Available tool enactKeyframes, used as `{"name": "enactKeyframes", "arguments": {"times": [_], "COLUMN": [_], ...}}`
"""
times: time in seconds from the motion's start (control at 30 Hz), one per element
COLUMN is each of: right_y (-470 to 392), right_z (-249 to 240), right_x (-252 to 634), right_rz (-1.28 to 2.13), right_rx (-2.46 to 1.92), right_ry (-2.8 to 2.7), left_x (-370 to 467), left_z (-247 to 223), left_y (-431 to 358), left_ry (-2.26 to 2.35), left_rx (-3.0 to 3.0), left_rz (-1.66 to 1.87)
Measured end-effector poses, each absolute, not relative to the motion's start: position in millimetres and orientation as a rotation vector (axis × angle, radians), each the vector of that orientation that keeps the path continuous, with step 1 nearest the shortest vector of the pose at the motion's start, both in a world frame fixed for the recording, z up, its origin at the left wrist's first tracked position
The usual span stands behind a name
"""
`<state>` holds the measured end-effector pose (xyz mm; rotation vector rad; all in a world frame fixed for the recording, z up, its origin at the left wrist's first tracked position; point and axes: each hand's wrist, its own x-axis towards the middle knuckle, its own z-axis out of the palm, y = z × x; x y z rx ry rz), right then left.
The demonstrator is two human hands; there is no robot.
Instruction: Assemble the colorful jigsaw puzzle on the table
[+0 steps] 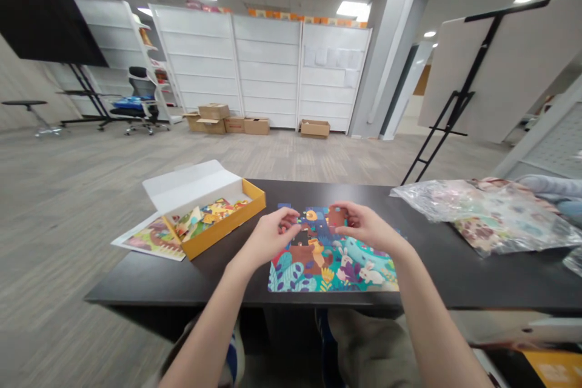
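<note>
A partly assembled jigsaw puzzle [309, 285] lies near the front edge of the dark table, with rabbits and leaves pictured along its lower part. A dark gap shows in its middle left. My left hand [273, 235] hovers at the puzzle's left side, thumb and fingers curved and apart, with nothing visible between them. At the upper right of the puzzle, my right hand [370, 229] has a brown puzzle piece [335, 218] between thumb and fingers. The hand covers part of the puzzle's right side.
A yellow box [222, 231] of loose puzzle pieces stands open on the left, its white lid folded back. Beneath it lies a printed picture sheet [152, 241]. Plastic-wrapped fabric [495, 212] lies on the right of the black table [422, 267]. Cardboard boxes [213, 118] stand by far shelves.
</note>
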<state>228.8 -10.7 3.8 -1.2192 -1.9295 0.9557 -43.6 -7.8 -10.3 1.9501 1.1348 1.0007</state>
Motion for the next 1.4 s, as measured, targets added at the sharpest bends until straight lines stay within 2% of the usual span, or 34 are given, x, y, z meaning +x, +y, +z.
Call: {"name": "enactKeyframes", "arguments": {"times": [0.13,0.3,0.43,0.77,1.03,1.4], "right_y": [-0.7,10.8,18.1,13.5,15.3,13.0], "right_z": [4.3,11.6,11.6,-11.6,-14.1,-21.2], "right_x": [187.6,176.1,179.7,164.2,161.9,160.3], "right_rz": [0.97,1.0,1.018,1.133,1.02,1.234], "right_rx": [-1.149,-1.14,-1.235,-1.163,-1.169,-1.034], "right_ry": [-2.13,-2.228,-2.123,-2.001,-1.967,-1.889], "left_x": [-33.5,-37.5,-41.7,-51.2,-40.8,-39.3], "left_z": [-24.9,-28.8,-26.4,-28.1,-29.5,-26.0], "left_y": [-1.3,6.4,6.8,-0.8,0.8,-4.2], "left_ry": [0.968,0.929,0.939,1.007,1.033,0.933], "left_rx": [1.769,1.605,1.569,1.523,1.534,1.387], "left_rz": [0.986,0.968,0.957,1.03,1.126,1.066]}}
